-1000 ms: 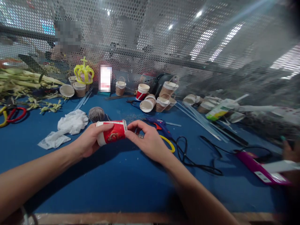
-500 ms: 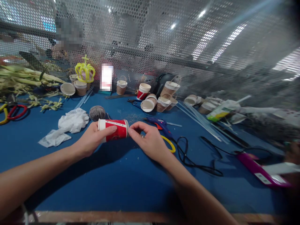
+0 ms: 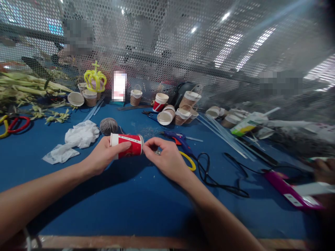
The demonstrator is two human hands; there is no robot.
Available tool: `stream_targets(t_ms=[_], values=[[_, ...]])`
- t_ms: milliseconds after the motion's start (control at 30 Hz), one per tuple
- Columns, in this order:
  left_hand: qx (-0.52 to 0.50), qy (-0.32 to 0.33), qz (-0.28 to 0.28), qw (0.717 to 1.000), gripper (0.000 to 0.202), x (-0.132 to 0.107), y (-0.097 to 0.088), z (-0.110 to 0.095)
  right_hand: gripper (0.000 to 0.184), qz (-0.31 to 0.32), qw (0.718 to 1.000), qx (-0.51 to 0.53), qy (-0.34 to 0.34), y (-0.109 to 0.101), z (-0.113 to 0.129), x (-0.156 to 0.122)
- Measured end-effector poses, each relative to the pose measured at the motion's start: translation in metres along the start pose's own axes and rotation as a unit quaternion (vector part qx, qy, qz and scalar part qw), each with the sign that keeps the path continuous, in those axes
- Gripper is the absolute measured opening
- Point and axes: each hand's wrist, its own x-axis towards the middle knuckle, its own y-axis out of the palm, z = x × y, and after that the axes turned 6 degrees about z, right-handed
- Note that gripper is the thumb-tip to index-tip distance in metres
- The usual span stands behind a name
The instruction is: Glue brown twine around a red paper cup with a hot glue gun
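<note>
My left hand is wrapped round a red and white paper cup, held on its side above the table with its thumb along the red part. My right hand is closed in a pinch against the cup's right end; whatever sits between its fingertips is too small to make out. A ball of grey yarn lies just behind the cup. Beyond my right hand is a blue hot glue gun, and a yellow scissor handle shows beside the wrist.
Crumpled white cloth lies left, near red-handled scissors. Several twine-wrapped cups stand along the perforated metal screen. Clear glue sticks, a black cable and a magenta power strip lie right. Another person's hand is at the right edge.
The cup and both my hands have barely shifted, with the same hold. At the far right, the other person's hand and white item have moved a little.
</note>
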Motion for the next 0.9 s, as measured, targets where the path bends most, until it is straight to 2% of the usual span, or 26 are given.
stream_targets(t_ms=[133,267,400,567,700,800,900], values=[[-0.002,-0.005,0.001,1.000,0.016,0.002,-0.002,0.001,0.012,0.007,1.000,0.015,0.013,-0.002,0.002,0.001],[-0.043,-0.037,-0.002,0.998,0.022,0.006,-0.004,0.000,0.020,0.023,0.996,0.076,0.034,-0.004,0.002,0.003],[-0.049,-0.045,0.009,0.998,0.027,0.007,-0.004,-0.001,0.018,0.028,0.989,0.133,0.053,-0.004,0.002,0.005],[0.048,0.003,0.056,0.997,0.020,0.003,-0.005,0.001,0.020,0.024,0.945,0.301,0.127,-0.001,-0.006,0.010],[0.116,0.006,0.091,0.989,0.019,0.001,-0.007,0.000,0.021,0.040,0.926,0.349,0.139,0.000,-0.013,0.011],[0.045,-0.027,0.097,0.994,0.026,0.004,-0.008,-0.002,0.019,0.033,0.937,0.329,0.111,-0.001,-0.010,0.009],[-0.070,-0.081,0.083,0.991,0.031,0.009,-0.009,-0.004,0.017,0.054,0.966,0.245,0.058,-0.003,-0.004,0.006]])
